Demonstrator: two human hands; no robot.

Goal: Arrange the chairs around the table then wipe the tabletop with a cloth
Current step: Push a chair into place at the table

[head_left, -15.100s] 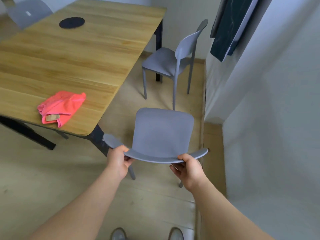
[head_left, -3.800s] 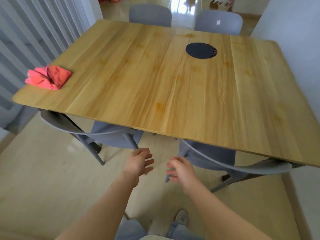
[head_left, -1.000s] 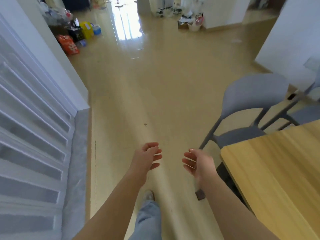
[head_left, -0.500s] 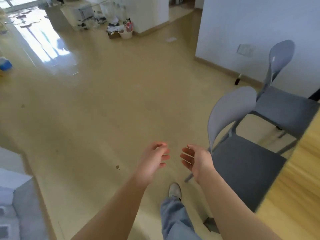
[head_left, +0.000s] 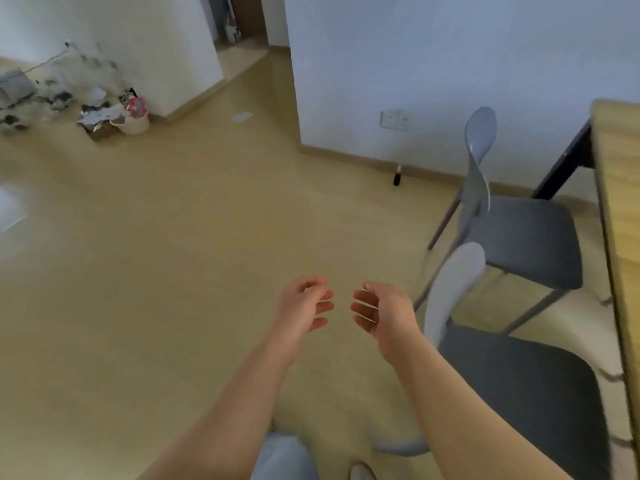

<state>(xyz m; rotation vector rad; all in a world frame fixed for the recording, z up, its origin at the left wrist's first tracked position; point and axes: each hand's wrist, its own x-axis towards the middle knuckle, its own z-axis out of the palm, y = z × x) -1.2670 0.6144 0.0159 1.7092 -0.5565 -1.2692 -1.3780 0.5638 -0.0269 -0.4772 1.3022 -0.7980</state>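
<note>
Right of hands: near grey chair [head_left: 540, 386], far grey chair [head_left: 526, 237], both beside table [head_left: 620, 209]. Far left, white bucket [head_left: 134, 122] holds rubbish. Left hand [head_left: 304, 308], right hand [head_left: 382, 313] empty, fingers loose.

Two chairs, the near chair [head_left: 512, 386] before the far chair [head_left: 523, 237], stand left of the table [head_left: 620, 188].

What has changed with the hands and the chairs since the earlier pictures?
Both hands let go of the chair they gripped earlier: the left hand and the right hand now hold nothing. The person walked round the table to where the near chair and the far chair stand beside it. The pink cloth is out of view. In the last second the hands stayed empty.
</note>
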